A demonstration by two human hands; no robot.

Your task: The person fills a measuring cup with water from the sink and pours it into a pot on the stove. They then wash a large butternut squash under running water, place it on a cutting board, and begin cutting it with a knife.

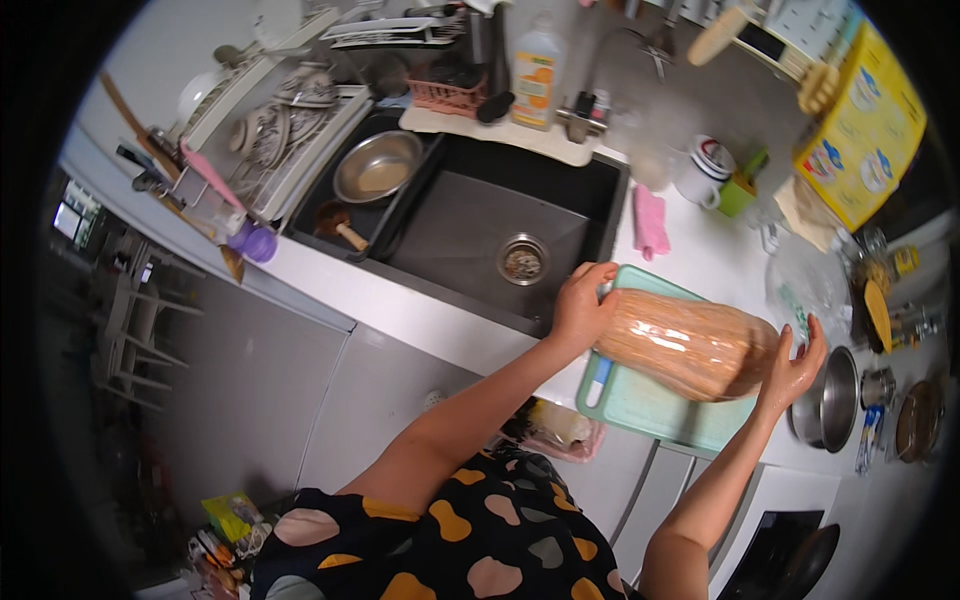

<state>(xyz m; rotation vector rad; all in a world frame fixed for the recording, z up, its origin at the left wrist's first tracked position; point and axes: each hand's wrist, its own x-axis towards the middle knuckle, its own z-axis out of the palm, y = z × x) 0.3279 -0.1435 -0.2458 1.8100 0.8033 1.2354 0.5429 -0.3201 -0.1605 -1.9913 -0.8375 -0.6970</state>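
A long tan-orange gourd, apparently a squash [686,343], is wrapped in shiny clear plastic film. It lies over a light green cutting board [660,405] with a handle slot at its left corner. My left hand [583,309] grips the gourd's left end, close to the sink's edge. At the opposite end, my right hand [796,369] rests its thumb side against the film with the fingers raised and spread. The gourd's underside is hidden, so I cannot tell whether it fully touches the board.
Left of the board is a dark sink [480,217] with a drain strainer [523,259] holding scraps. A steel bowl [379,166] sits in its side basin. Behind lie a pink cloth [650,222] and a white mug [705,172]. A steel basin [829,401] stands at right.
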